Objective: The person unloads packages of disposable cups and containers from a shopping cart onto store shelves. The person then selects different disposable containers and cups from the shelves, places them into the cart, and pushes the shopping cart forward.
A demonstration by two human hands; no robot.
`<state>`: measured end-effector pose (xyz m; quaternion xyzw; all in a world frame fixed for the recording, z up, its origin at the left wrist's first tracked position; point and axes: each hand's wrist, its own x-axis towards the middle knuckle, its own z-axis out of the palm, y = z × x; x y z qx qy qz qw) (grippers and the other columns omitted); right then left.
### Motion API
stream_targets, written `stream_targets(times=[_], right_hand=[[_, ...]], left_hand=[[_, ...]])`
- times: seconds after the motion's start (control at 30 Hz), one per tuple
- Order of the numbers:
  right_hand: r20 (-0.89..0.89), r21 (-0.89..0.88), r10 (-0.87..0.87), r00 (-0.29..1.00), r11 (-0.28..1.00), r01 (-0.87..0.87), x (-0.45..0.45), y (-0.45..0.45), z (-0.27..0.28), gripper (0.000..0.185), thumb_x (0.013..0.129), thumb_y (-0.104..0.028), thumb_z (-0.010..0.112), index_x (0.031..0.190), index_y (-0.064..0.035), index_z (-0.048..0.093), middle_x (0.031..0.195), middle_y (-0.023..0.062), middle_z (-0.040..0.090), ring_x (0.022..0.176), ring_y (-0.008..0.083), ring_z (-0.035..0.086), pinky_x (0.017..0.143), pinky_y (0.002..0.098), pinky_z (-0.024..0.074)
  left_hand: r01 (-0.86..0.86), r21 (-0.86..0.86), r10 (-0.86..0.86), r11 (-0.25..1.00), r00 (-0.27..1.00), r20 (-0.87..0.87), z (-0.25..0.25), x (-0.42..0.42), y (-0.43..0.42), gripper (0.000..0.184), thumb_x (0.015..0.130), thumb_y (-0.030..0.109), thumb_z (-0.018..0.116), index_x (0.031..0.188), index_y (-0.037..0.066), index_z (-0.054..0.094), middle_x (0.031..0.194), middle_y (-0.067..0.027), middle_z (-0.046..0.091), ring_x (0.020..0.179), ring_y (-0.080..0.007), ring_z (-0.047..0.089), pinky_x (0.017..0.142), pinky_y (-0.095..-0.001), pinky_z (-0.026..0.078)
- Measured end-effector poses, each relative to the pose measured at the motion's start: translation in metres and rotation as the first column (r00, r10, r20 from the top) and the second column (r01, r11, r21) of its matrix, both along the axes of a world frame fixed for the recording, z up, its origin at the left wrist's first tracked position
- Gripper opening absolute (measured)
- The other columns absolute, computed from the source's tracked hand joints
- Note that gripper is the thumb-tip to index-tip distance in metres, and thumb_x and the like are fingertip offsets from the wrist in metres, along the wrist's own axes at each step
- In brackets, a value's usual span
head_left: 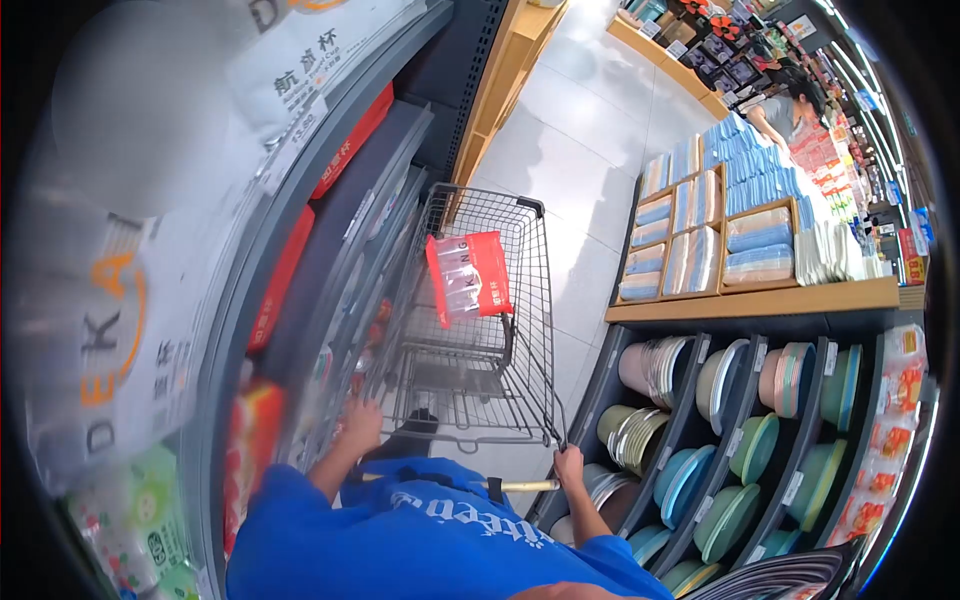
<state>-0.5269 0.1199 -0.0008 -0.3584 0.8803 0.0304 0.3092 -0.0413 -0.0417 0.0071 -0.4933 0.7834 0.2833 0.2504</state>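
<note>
A wire shopping cart [535, 330] stands in front of me, its handle bar [525, 486] close to my blue shirt. My right hand [568, 466] is closed around the cart's rear right corner, by the end of the handle. My left hand [361, 425] is off the handle, beside the cart's rear left side and close to the shelf goods. Blur hides how its fingers are bent and whether they touch anything. Inside the cart lies a red-and-clear plastic package [470, 278] with white lettering.
Grey shelving [235, 250] with packaged goods runs close along my left. To my right, a slanted rack [700, 440] holds several stacked bowls, below a wooden-edged display of folded towels [760, 170]. Another person [785, 110] stands behind the towels. Pale tiled floor [580, 130] stretches ahead.
</note>
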Motion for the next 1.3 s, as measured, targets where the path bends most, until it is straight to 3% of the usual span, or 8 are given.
stream_targets(times=[0.07, 0.2, 0.3, 0.47, 0.67, 0.87, 1.07, 1.3], right_hand=[[0.040, -0.001, 0.032, 0.999, 0.999, -0.032, -0.011, 0.009, -0.016, 0.026, 0.081, -0.015, 0.061, 0.091, 0.0082, 0.067, 0.089, 0.0324, 0.066, 0.094, 0.0489, 0.064, 0.085, 0.0526, 0.0503], [0.071, 0.030, -0.055, 0.996, 0.998, 0.053, 0.000, 0.003, -0.010, 0.029, 0.080, -0.020, 0.064, 0.081, 0.0087, 0.067, 0.079, 0.0301, 0.066, 0.084, 0.0457, 0.067, 0.073, 0.0492, 0.0520], [0.140, 0.014, -0.117, 0.983, 0.993, 0.116, 0.010, 0.009, -0.002, 0.028, 0.081, -0.019, 0.066, 0.080, 0.0089, 0.066, 0.075, 0.0292, 0.065, 0.077, 0.0446, 0.067, 0.068, 0.0481, 0.0506], [0.190, 0.058, -0.238, 0.952, 0.971, 0.231, 0.031, 0.007, 0.007, 0.025, 0.084, -0.016, 0.067, 0.087, 0.0089, 0.066, 0.077, 0.0283, 0.066, 0.073, 0.0435, 0.067, 0.065, 0.0461, 0.0493], [0.134, 0.165, -0.217, 0.967, 0.967, 0.194, 0.045, 0.000, 0.018, 0.021, 0.088, -0.011, 0.059, 0.095, 0.0068, 0.067, 0.080, 0.0258, 0.069, 0.078, 0.0420, 0.068, 0.072, 0.0470, 0.0508], [0.171, 0.238, -0.264, 0.949, 0.946, 0.220, 0.046, -0.008, 0.022, 0.020, 0.087, -0.006, 0.058, 0.099, 0.0070, 0.066, 0.084, 0.0280, 0.067, 0.082, 0.0435, 0.067, 0.075, 0.0463, 0.0503], [0.162, 0.156, -0.267, 0.950, 0.958, 0.243, 0.044, 0.011, 0.013, 0.012, 0.084, -0.005, 0.059, 0.085, 0.0062, 0.061, 0.068, 0.0220, 0.060, 0.064, 0.0370, 0.058, 0.064, 0.0442, 0.0453], [0.171, 0.128, -0.263, 0.950, 0.961, 0.243, 0.038, -0.003, 0.018, 0.011, 0.085, -0.004, 0.060, 0.086, 0.0059, 0.063, 0.069, 0.0212, 0.061, 0.065, 0.0350, 0.061, 0.065, 0.0423, 0.0469]], left_hand=[[-0.123, 0.351, 0.113, 0.928, 0.992, 0.049, 0.020, -0.020, -0.037, 0.044, 0.074, 0.034, 0.077, 0.102, 0.002, 0.069, 0.122, -0.0201, 0.062, 0.113, -0.0381, 0.061, 0.092, -0.0547, 0.047], [-0.209, 0.047, 0.213, 0.977, 0.927, -0.309, 0.010, -0.084, -0.150, 0.042, 0.085, 0.040, 0.068, 0.102, 0.001, 0.067, 0.098, -0.0198, 0.071, 0.095, -0.0388, 0.069, 0.081, -0.0473, 0.054], [-0.594, 0.369, 0.623, 0.715, 0.301, -0.722, -0.125, -0.133, -0.191, 0.029, 0.086, 0.019, 0.069, 0.104, -0.003, 0.066, 0.101, -0.0190, 0.071, 0.095, -0.0304, 0.070, 0.082, -0.0405, 0.054], [-0.784, 0.381, 0.862, 0.491, 0.376, -0.339, -0.230, -0.155, -0.246, 0.041, 0.079, 0.024, 0.075, 0.109, -0.002, 0.065, 0.102, -0.0204, 0.071, 0.092, -0.0302, 0.071, 0.079, -0.0412, 0.055], [-0.907, 0.247, 0.888, 0.341, 0.225, -0.400, -0.352, -0.152, -0.255, 0.061, 0.075, 0.027, 0.078, 0.122, -0.006, 0.058, 0.116, -0.0273, 0.066, 0.108, -0.0378, 0.066, 0.091, -0.0446, 0.051], [-0.903, 0.123, 0.852, 0.412, 0.334, -0.403, -0.390, -0.156, -0.286, 0.061, 0.077, 0.021, 0.075, 0.129, -0.004, 0.053, 0.117, -0.0267, 0.066, 0.110, -0.0381, 0.064, 0.096, -0.0439, 0.049], [-0.925, 0.337, 0.936, 0.175, 0.051, -0.347, -0.442, -0.163, -0.308, 0.053, 0.080, 0.001, 0.072, 0.128, -0.002, 0.052, 0.099, -0.0144, 0.070, 0.079, -0.0216, 0.069, 0.068, -0.0350, 0.055], [-0.917, 0.337, 0.937, 0.213, 0.095, -0.335, -0.440, -0.166, -0.311, 0.051, 0.077, 0.001, 0.072, 0.125, -0.001, 0.055, 0.100, -0.0143, 0.071, 0.083, -0.0213, 0.069, 0.073, -0.0349, 0.055]])
